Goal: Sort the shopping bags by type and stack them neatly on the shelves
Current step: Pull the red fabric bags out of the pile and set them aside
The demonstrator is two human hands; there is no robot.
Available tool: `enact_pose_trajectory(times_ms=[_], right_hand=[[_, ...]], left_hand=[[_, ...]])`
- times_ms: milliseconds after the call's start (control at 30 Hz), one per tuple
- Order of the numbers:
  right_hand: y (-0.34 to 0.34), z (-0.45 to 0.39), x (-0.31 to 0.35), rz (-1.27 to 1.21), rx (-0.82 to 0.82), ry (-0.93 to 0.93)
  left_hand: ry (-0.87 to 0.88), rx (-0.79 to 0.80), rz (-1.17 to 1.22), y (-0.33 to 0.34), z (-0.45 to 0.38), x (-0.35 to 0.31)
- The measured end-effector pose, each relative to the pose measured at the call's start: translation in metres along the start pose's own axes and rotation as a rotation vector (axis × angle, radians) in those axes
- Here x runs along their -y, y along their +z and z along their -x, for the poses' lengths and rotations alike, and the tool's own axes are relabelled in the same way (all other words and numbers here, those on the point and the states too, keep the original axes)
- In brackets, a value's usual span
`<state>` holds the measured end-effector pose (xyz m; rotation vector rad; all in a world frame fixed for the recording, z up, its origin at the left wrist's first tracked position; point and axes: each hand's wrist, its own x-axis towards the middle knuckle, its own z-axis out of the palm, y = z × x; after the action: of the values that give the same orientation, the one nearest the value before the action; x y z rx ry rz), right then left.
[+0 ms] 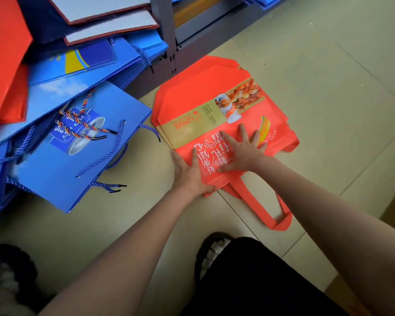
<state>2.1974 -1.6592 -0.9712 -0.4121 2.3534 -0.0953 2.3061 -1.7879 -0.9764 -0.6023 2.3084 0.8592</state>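
A: Where are the red bags?

B: A flat stack of red fabric bags [205,110] lies on the tiled floor [328,92], right under both hands. The top one shows a gold band with a food photo and white lettering.

A: And the hands?

B: The left hand [188,172] sits at the stack's near-left corner, its fingers [194,156] straight and lying on the red cloth, thumb along the edge. The right hand [243,151] presses flat on the lettering, its fingers [242,131] spread wide apart. Neither hand curls round anything.

A: What lies nearer than the fingers?

B: The red handles [281,215] loop out toward the person, just past the right wrist. Nearer still are a dark slipper [211,252] and a black trouser leg [271,281].

A: To the left of the fingers?

B: A slumped heap of blue paper bags [62,142] with cord handles, close beside the red stack. Whether they touch it, I cannot tell.

A: Beyond the fingers?

B: The grey shelf frame [167,30], with more blue bags on its lowest level and grey-faced folded bags [110,21] on top of them.
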Motion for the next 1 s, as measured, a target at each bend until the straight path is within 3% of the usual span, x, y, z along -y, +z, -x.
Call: enact_pose_trajectory(times_ms=[233,367,433,500,567,633,767,900,1000], right_hand=[[-0.03,-0.04,-0.002,0.124,-0.032,-0.045],[-0.046,-0.051,0.005,0.215,-0.028,-0.139],[-0.044,-0.045,0.009,0.217,-0.09,-0.202],[-0.037,-0.035,0.007,0.093,-0.24,-0.105],[-0.033,-0.028,-0.005,-0.168,-0.358,0.147],[-0.033,-0.026,-0.022,-0.354,-0.316,0.311],[-0.034,-0.039,-0.032,-0.228,-0.216,0.193],[-0.03,-0.033,-0.014,-0.063,-0.224,0.218],[-0.023,-0.027,0.005,0.027,-0.229,0.171]], left_hand=[[0.033,-0.079,-0.035,-0.014,-0.032,-0.006],[0.076,-0.229,0.185,-0.015,-0.03,-0.007],[0.076,-0.361,0.306,-0.017,-0.029,-0.003],[0.049,-0.416,0.348,-0.022,-0.031,0.002],[0.032,-0.402,0.352,-0.028,-0.036,0.005],[0.026,-0.371,0.357,-0.029,-0.039,-0.001],[0.086,-0.345,0.38,-0.021,-0.051,-0.032],[-0.067,-0.341,0.406,-0.024,-0.063,-0.042],[0.016,-0.272,0.281,-0.034,-0.051,-0.027]])
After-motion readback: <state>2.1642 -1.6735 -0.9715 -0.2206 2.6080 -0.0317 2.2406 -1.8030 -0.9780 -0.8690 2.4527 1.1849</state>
